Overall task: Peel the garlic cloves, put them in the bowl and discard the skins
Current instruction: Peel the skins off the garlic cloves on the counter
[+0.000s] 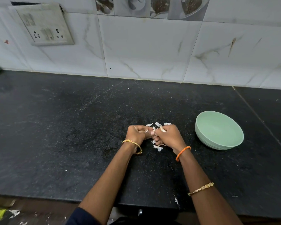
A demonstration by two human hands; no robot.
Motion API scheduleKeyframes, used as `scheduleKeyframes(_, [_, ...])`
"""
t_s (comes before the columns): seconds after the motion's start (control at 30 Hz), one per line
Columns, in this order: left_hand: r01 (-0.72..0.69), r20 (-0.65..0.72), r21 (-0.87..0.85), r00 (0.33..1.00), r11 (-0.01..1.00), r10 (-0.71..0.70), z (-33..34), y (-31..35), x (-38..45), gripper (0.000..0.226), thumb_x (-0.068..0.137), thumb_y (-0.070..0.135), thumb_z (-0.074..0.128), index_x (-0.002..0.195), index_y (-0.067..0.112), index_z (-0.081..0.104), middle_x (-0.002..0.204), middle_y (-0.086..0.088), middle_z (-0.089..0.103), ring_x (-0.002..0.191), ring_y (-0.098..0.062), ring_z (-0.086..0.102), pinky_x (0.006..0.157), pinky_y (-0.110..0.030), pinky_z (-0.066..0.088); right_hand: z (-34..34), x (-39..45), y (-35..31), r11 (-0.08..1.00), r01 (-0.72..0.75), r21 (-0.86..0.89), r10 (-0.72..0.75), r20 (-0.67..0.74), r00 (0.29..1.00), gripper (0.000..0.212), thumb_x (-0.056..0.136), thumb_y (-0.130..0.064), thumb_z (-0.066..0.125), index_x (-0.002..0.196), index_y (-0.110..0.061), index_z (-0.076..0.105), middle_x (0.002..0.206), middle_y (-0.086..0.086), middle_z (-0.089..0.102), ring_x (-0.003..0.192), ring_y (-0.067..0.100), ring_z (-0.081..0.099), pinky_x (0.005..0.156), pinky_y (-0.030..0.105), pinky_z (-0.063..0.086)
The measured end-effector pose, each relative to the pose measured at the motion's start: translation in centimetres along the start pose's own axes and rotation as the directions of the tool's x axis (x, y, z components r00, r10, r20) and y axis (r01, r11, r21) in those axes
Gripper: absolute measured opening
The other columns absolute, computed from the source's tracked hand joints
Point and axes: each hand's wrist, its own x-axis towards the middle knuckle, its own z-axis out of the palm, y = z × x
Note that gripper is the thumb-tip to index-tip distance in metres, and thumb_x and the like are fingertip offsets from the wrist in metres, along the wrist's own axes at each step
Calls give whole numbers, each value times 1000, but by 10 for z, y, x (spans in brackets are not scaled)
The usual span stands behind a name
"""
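Garlic clove (162, 128), pale, small, pinched between both hands' fingertips just above the worktop; mostly hidden. White papery skins (158, 148) lie scattered under and beyond the hands. Bowl (201, 127), pale green, upright, sits to the right, nr the skins.

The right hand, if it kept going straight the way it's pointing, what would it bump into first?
The right hand points toward the left hand, so it would likely press into those fingers and the garlic clove both hands pinch. The bowl sits on the other side.

Black speckled countertop (71, 135), marbled wall tiles (144, 49), grimy socket plate (45, 25) up left.
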Motion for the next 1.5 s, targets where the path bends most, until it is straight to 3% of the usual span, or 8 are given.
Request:
scheduleKeyframes(0.2, [129, 36, -107, 991, 986, -125, -3, 7, 0, 7, 79, -5, 70, 82, 0, 67, 62, -4, 70, 56, -10, 68, 56, -17, 56, -7, 0, 6, 991, -37, 131, 38, -3, 999, 16, 89, -4, 59, 74, -6, 63, 52, -5, 62, 40, 2, 48, 38, 17, 38])
scheduleKeyframes(0.3, [132, 49, -124, 991, 983, -127, -4, 8, 0, 10, 78, -8, 69, 85, -2, 65, 63, -6, 71, 57, -12, 69, 54, -19, 56, -10, 1, 6, 998, 12, 58, -10, -41, 999, 5, 85, -8, 66, 83, -6, 70, 65, 6, 63, 46, 5, 47, 39, 19, 36])
scheduleKeyframes(0.47, [39, 5, -25, 999, 999, -39, -4, 5, 1, 17, 73, -11, 73, 85, -2, 67, 75, -13, 69, 62, -16, 70, 61, -21, 58, -11, 0, -3, 989, 73, -126, -74, -3, 997, 6, 85, -20, 70, 82, -15, 73, 61, -1, 57, 54, 8, 47, 48, 20, 38])
scheduleKeyframes(0.73, [-93, 0, 270, 995, 958, 97, -3, 3, -2, 20, 74, -7, 75, 93, -2, 71, 83, -14, 72, 74, -17, 69, 67, -23, 58, -5, 2, -4, 999, -28, 24, 27, 37, 999, 9, 83, -2, 65, 76, -5, 68, 58, 4, 57, 47, 7, 50, 42, 16, 42])
scheduleKeyframes(0.87, [-129, -19, 353, 989, 927, 145, 1, 2, -3, 18, 75, -1, 77, 92, 3, 73, 80, -10, 71, 72, -14, 68, 68, -19, 57, -1, -1, -5, 1000, 3, -4, -3, -63, 998, 13, 79, -4, 66, 66, -7, 64, 56, 3, 59, 41, 7, 47, 39, 16, 39])
scheduleKeyframes(1.07, [-20, -52, 298, 998, 954, 37, 0, 4, -1, 18, 74, -9, 73, 75, 9, 70, 71, -8, 69, 69, -15, 68, 67, -24, 59, 9, -2, 1, 998, 54, -33, -58, -155, 986, 8, 76, -6, 70, 74, 2, 68, 58, 6, 63, 41, 8, 53, 45, 22, 49])
scheduleKeyframes(1.27, [64, -108, 189, 993, 980, -44, -2, 4, 4, 13, 75, -10, 72, 78, 2, 69, 68, -8, 67, 63, -13, 66, 63, -21, 58, 13, -1, 3, 998, 57, -39, -62, -136, 989, 5, 78, -4, 68, 73, -4, 68, 63, 4, 63, 38, 5, 52, 42, 17, 44])
scheduleKeyframes(1.5, [-94, -121, 473, 978, 876, 170, 1, 0, -2, 18, 75, 7, 78, 92, 7, 75, 87, -6, 72, 81, -14, 66, 77, -24, 53, 13, 4, 0, 981, -114, 156, 128, -81, 988, 8, 78, 1, 69, 75, -4, 63, 60, 4, 60, 37, 6, 46, 39, 17, 41])
